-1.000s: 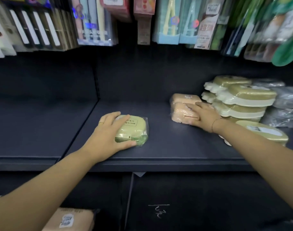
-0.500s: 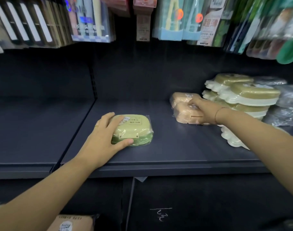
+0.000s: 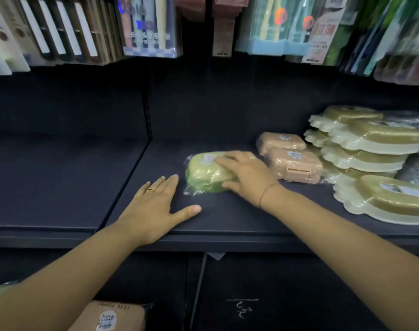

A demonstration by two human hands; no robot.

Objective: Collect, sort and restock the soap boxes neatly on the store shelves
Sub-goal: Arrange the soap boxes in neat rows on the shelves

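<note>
Grip state: our right grip [image 3: 244, 174] lies over the green soap box [image 3: 203, 175] and is clamped on it, with the fingers [image 3: 227, 160] across its top and the thumb against its near edge. Our left grip [image 3: 159, 204] is spread flat on the shelf [image 3: 227, 218], holding nothing.
Box position: mid-depth on the shelf, between our two grips and just beyond the left fingertips, with a small gap.
Long axis: roughly left to right, a little skewed; the wrapper is loose at the left end.
Direction that matters: the tan soap boxes [image 3: 295, 164] sit to the right of the green one. Our own hand covers the space between, so we cannot tell whether they touch.
Nearer grip: the right, on the box itself.
Next move, as we judge it: square the box and slide it rightward beside the tan pair.
Risk: the stack of olive dishes [image 3: 370, 149] further right looks uneven, so we avoid pushing the row into it.
</note>
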